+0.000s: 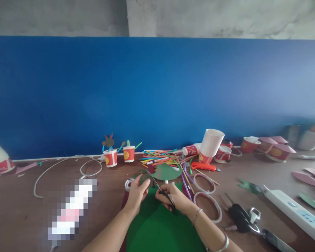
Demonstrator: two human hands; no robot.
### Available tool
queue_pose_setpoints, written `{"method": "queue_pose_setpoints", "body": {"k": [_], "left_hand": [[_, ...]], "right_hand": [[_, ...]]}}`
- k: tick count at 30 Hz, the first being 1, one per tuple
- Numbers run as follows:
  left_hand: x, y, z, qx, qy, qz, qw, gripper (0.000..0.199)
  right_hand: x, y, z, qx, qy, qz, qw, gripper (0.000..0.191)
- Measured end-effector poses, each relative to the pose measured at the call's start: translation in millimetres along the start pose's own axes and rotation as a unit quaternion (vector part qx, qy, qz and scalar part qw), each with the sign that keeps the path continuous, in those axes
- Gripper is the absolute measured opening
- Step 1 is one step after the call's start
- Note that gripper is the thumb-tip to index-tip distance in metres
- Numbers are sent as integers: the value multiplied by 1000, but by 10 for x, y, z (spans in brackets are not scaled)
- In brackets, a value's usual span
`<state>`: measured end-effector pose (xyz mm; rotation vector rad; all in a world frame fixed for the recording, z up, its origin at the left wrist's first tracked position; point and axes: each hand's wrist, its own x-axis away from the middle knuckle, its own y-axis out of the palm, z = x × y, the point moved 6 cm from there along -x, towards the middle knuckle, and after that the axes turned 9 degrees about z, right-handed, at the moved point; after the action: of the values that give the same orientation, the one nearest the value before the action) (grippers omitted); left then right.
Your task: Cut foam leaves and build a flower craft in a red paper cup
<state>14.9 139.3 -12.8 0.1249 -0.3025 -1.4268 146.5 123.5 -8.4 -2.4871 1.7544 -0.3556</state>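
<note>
My right hand is closed around the black handles of a pair of scissors, whose blades point up and left. Between the thumb and fingers of my left hand is a small dark green paper piece, right beside the blades. Just beyond both hands lies a leaf-shaped green paper cutout. Beneath my hands spreads a large green paper sheet, with dark red paper showing along its edge. A roll of tape sits left of my left hand.
Colourful straws lie along the blue wall. Stacked paper cups lean behind an orange utility knife. Two decorated cups stand back left. Tape rings, keys and a white power strip lie to the right.
</note>
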Motion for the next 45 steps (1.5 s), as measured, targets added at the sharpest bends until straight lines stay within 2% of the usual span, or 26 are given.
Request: {"method": "queue_pose_setpoints", "body": {"k": [4, 11, 14, 17, 19, 21, 24, 25, 27, 30, 36, 39, 42, 45], "left_hand": [[11, -5, 57, -2, 6, 19, 1000, 34], [20, 14, 125, -3, 21, 27, 999, 33], [14, -17, 104, -24, 26, 39, 999, 30], [39, 22, 96, -106, 64, -9, 992, 30], [95, 107, 121, -193, 133, -72, 970, 32], [165, 181, 157, -284, 218, -104, 928, 29], [219, 192, 192, -381, 298, -57, 873, 16], [225, 177, 202, -393, 311, -32, 865, 9], [234, 143, 223, -391, 333, 8, 858, 17], [235, 114, 237, -354, 349, 23, 867, 26], [201, 92, 220, -289, 327, 17, 900, 19], [199, 99, 219, -265, 311, 10, 912, 12], [182, 106, 205, -244, 272, 0, 931, 14], [154, 133, 148, -185, 184, -44, 964, 35]], "right_hand": [[-2, 2, -8, 13, 5, 12, 1000, 17], [-81, -51, 69, 51, 15, 85, 995, 13], [-98, -193, 66, 77, -21, 177, 981, 13], [-33, -426, -8, 160, -80, 319, 931, 16], [9, -541, -38, 229, -100, 380, 891, 23], [17, -597, -55, 285, -129, 402, 860, 32], [-17, -616, -45, 340, -162, 401, 835, 44], [-35, -617, -32, 353, -162, 396, 832, 47], [-67, -617, -13, 370, -159, 384, 831, 51], [-89, -624, -20, 390, -152, 376, 827, 53], [-68, -646, -103, 411, -130, 387, 815, 45], [-26, -668, -152, 389, -136, 412, 812, 41], [61, -691, -203, 349, -177, 456, 799, 39], [149, -642, -255, 313, -261, 462, 787, 39]]}}
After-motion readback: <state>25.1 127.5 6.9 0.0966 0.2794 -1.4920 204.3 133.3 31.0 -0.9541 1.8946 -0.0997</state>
